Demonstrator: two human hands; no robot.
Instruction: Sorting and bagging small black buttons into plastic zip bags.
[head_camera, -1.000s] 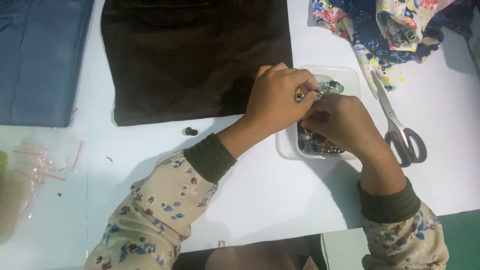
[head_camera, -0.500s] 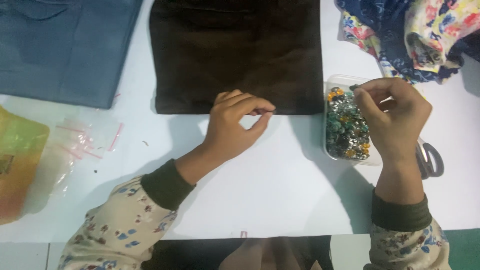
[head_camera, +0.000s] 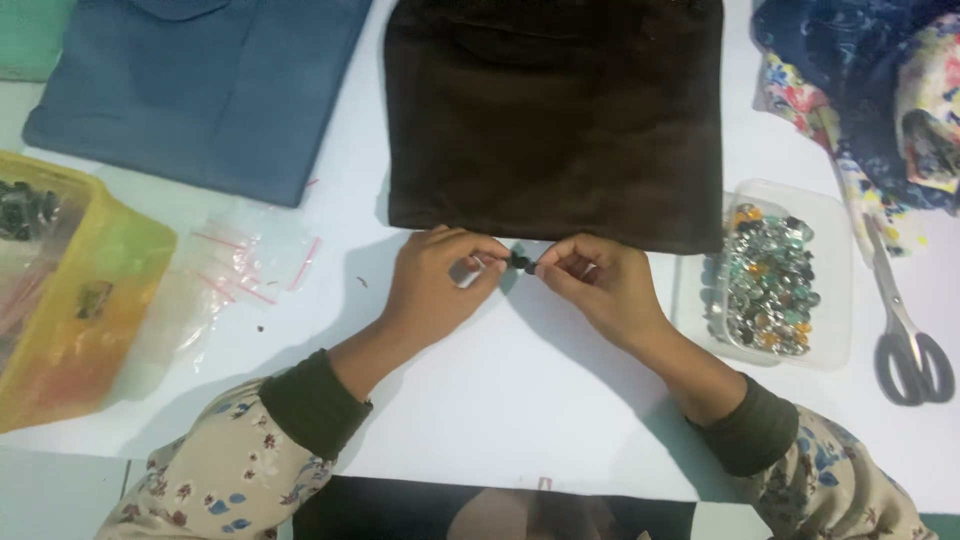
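Note:
My left hand (head_camera: 440, 285) and my right hand (head_camera: 600, 285) meet over the white table, just below the lower edge of a folded dark brown cloth (head_camera: 555, 120). Between the fingertips of both hands sits a small dark button-like piece (head_camera: 521, 263). Both hands pinch it from either side. To the right of my right hand lies a clear plastic tray (head_camera: 835, 345) filled with several shiny green, silver and orange beads (head_camera: 768, 282).
Grey-handled scissors (head_camera: 905, 330) lie at the right edge. Patterned floral fabric (head_camera: 870, 80) is heaped at top right. A folded blue cloth (head_camera: 200, 90) lies top left. Small clear zip bags (head_camera: 240, 270) and a yellow plastic container (head_camera: 70, 300) sit on the left.
My right hand has left the bead tray and come left to meet my left hand. Both now pinch the small dark piece. The view has shifted.

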